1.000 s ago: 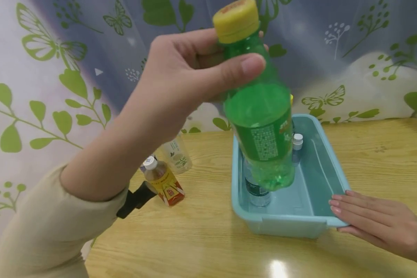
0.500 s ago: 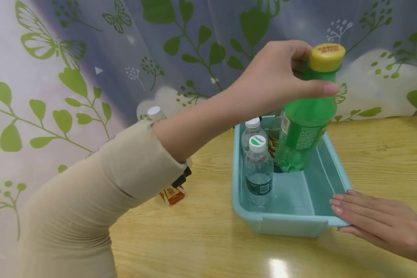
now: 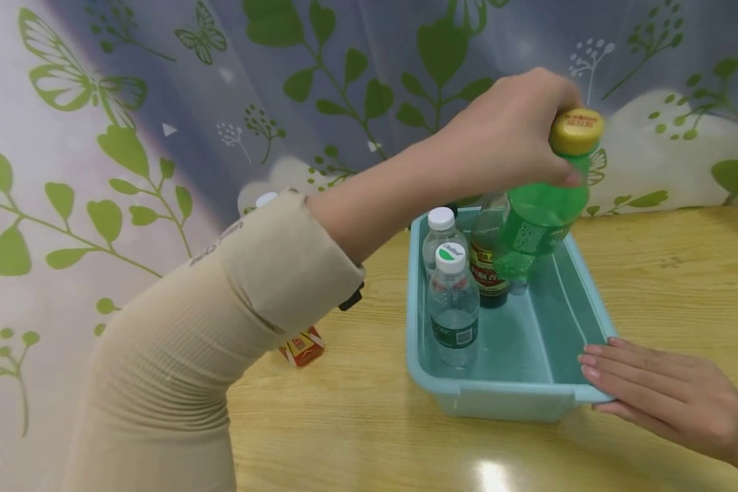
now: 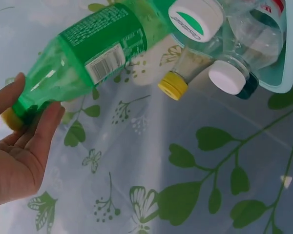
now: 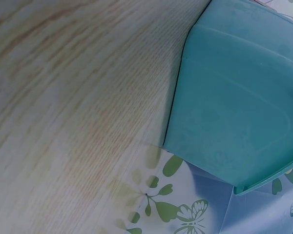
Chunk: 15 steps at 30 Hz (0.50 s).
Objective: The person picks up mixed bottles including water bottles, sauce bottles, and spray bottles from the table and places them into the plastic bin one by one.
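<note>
By its neck, just under the yellow cap, my left hand (image 3: 516, 133) grips a green plastic bottle (image 3: 541, 222) over the far right part of a blue-green plastic bin (image 3: 516, 403). The bottle leans slightly, its base down inside the bin. In the left wrist view, the thumb and fingers of the left hand (image 4: 24, 141) close round the neck of the green bottle (image 4: 83, 58). On the bin's near right corner rests my right hand (image 3: 670, 389), fingers straight and together. The right wrist view shows the bin's outer wall (image 5: 234, 107) but not the hand.
Inside the bin stand two clear bottles with white caps, the nearer bottle (image 3: 454, 314) half full, and a dark-based bottle (image 3: 488, 273) with a red and yellow label. Left of the bin, a red-labelled bottle (image 3: 304, 347) is mostly behind the sleeve. A patterned curtain (image 3: 357, 82) hangs behind.
My left hand has carried the green bottle rightward and down, from in front of the bin's left side into its far right part. The right hand stays on the corner.
</note>
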### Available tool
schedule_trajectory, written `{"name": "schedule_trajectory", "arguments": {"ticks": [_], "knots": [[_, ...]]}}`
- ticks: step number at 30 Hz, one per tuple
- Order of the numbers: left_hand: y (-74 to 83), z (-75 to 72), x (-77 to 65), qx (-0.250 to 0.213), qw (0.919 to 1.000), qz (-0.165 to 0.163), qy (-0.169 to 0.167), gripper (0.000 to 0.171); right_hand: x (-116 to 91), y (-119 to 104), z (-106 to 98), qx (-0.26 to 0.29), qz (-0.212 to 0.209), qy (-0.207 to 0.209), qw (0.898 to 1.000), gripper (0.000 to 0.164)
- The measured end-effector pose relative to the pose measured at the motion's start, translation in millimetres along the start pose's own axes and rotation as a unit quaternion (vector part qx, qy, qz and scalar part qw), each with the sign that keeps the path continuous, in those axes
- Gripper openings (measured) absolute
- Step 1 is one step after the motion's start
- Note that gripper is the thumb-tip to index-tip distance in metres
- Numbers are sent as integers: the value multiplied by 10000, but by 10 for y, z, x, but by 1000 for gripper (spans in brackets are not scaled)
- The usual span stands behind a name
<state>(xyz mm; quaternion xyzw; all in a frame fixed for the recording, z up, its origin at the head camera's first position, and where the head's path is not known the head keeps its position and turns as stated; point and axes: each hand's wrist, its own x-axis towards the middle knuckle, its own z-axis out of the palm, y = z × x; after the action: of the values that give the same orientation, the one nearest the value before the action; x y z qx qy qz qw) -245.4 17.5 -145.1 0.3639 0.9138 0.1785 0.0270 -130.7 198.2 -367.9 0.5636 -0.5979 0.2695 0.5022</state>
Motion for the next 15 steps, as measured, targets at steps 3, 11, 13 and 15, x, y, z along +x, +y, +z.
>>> {"name": "schedule_trajectory", "arguments": {"ticks": [3, 11, 13, 15], "knots": [[30, 5, -86, 298, 9995, 2, -102, 39, 29, -3, -3, -6, 17, -31, 10000, 29], [101, 155, -209, 652, 9962, 71, -566, 40, 81, -29, -2, -34, 67, -34, 10000, 29], [92, 195, -178, 609, 9964, 66, -579, 41, 102, -28, 2, -44, 59, -36, 10000, 30], [71, 237, -143, 595, 9964, 100, -598, 41, 107, -29, 4, -61, 66, -49, 9999, 30]]}}
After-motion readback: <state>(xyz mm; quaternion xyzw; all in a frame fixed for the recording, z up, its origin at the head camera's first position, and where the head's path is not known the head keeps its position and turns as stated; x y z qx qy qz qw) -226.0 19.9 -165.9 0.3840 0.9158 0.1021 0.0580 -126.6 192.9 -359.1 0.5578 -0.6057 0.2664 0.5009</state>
